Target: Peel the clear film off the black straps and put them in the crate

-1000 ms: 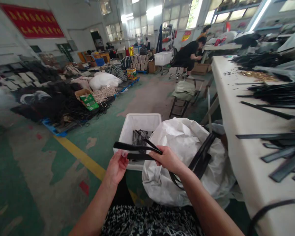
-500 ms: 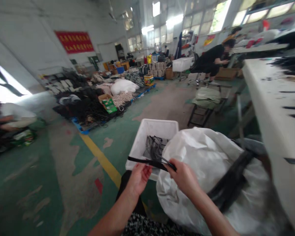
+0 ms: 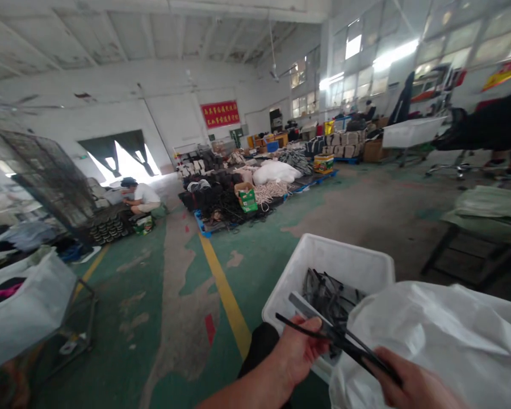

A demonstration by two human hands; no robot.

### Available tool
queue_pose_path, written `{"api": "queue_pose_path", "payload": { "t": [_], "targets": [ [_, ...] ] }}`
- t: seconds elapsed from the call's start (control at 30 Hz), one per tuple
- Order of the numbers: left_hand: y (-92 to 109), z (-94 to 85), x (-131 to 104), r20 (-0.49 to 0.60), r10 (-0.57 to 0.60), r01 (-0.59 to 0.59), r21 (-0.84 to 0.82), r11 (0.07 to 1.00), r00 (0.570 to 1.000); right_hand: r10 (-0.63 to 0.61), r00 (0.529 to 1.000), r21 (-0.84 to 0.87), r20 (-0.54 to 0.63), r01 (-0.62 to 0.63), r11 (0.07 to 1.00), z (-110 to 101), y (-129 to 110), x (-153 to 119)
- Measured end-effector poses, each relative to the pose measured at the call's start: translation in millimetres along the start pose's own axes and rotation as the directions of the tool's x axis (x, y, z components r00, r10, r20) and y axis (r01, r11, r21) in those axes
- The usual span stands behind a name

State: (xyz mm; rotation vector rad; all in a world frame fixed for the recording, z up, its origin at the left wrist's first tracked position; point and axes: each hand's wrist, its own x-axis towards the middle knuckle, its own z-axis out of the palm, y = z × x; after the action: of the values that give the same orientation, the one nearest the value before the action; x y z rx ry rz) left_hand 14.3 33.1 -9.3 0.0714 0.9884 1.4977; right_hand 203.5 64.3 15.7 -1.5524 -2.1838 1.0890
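Observation:
Long thin black strips (image 3: 349, 346) stretch between my two hands in front of my lap. My left hand (image 3: 298, 349) pinches them near one end, thumb on top, and a loose tip sticks out past the fingers. Around the other end my right hand (image 3: 409, 378) is closed, with its fingers partly out of sight at the lower edge. Just beyond the left thumb lies a flat grey piece (image 3: 304, 307); whether it is held too, I cannot tell. Behind both hands stands a white plastic bin (image 3: 344, 250) with a tangle of black and grey strips (image 3: 327, 292) inside.
A bulging white sack (image 3: 443, 329) sits against the bin on the right. Further right is a stool with folded cloth (image 3: 489, 207). At the left stands a white cart (image 3: 34, 318). Pallets of goods (image 3: 247, 193) and a crouching person (image 3: 143, 197) are farther back.
The view has swung left, so the bin and hands appear lower and further right. My left hand has gone from loosely open fingers under the strip to a pinch on it.

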Motion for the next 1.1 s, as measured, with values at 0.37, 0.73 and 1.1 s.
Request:
{"api": "queue_pose_path", "payload": {
  "t": [0.37,0.73,1.1],
  "targets": [
    [12,6.5,-9,0.099,0.014,-0.015,0.015,1.000,0.995,-0.029,0.998,-0.210,-0.053,0.018,0.978,-25,-51,-24],
    [7,11.5,-14,0.115,0.009,-0.015,0.050,0.999,0.993,-0.031,0.999,-0.200,-0.028,0.025,0.979,-24,-43,-31],
    [-7,19.0,-18,0.245,0.018,-0.046,0.108,0.993,0.969,-0.049,0.998,-0.129,-0.041,0.043,0.991,-23,-34,-29]
  ]
}}
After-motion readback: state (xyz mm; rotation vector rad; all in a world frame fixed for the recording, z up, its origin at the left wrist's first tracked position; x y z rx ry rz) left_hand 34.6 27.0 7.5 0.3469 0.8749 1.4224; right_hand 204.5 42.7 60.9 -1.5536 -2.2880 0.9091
